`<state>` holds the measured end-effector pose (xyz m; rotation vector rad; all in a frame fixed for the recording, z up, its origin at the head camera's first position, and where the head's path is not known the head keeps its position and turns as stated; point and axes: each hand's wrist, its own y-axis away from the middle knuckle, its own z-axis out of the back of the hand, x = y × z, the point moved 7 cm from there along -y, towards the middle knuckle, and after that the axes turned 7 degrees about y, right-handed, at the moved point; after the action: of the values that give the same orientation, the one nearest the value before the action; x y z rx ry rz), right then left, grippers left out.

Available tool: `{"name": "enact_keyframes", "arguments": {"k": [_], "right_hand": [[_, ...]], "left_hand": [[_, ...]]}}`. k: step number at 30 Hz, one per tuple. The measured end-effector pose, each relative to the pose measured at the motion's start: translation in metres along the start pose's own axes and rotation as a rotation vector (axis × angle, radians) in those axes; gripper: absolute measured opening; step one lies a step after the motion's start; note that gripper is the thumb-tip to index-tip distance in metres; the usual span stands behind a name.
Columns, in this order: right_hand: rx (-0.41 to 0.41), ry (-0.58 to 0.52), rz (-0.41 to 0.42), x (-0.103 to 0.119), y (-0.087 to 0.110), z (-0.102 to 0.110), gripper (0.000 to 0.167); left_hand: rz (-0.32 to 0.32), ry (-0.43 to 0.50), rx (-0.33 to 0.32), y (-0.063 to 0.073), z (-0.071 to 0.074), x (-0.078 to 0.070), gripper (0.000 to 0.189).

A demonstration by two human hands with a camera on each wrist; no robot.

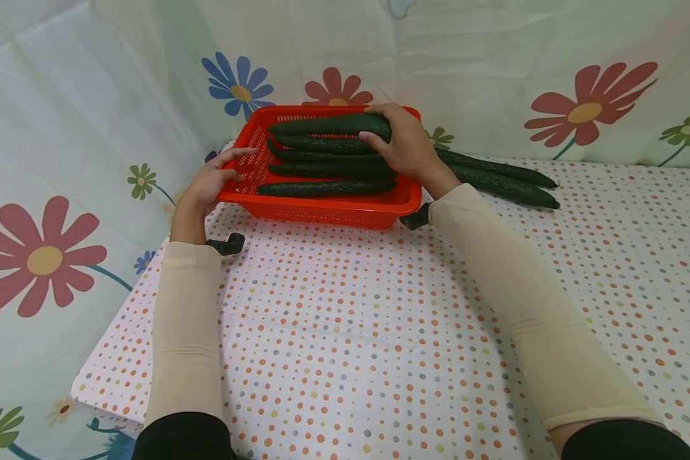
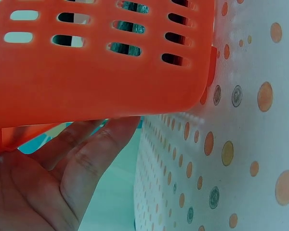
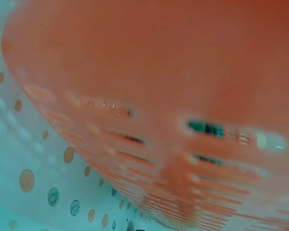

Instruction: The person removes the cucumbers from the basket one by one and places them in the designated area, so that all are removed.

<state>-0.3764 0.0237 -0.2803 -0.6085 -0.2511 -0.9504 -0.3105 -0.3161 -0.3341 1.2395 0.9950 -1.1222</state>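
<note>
A red plastic basket (image 1: 322, 208) with slotted walls stands near the back of the table, with several long dark green cucumbers lying side by side in it. My right hand (image 1: 405, 142) reaches over its right end and grips the right end of the rearmost cucumber (image 1: 322, 124), thumb in front and fingers behind. At the other end, my left hand (image 1: 207, 182) holds the basket's left rim, its fingers reaching over the edge. In the left wrist view that hand (image 2: 82, 163) shows below the red wall. The right wrist view is filled by the basket's outer side (image 3: 149, 62).
Two more cucumbers (image 1: 503, 185) lie on the dotted tablecloth (image 1: 345, 332) to the right of the basket, partly hidden by the right forearm. A flower-printed cloth (image 1: 466, 70) hangs right behind the table and along its left side.
</note>
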Motion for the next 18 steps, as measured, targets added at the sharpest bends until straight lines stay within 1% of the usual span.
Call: {"name": "enact_keyframes", "arguments": {"k": [14,18], "right_hand": [[-0.078,-0.037,0.027,0.001,0.0027,0.0042,0.056],[-0.094,-0.049,0.031,0.0003,0.0044,0.005,0.056]], "left_hand": [[-0.008,0.012,0.013,-0.0022,0.0008,0.0011,0.052],[0.015,0.033,0.002,-0.0015,0.0,0.0022,0.053]]}}
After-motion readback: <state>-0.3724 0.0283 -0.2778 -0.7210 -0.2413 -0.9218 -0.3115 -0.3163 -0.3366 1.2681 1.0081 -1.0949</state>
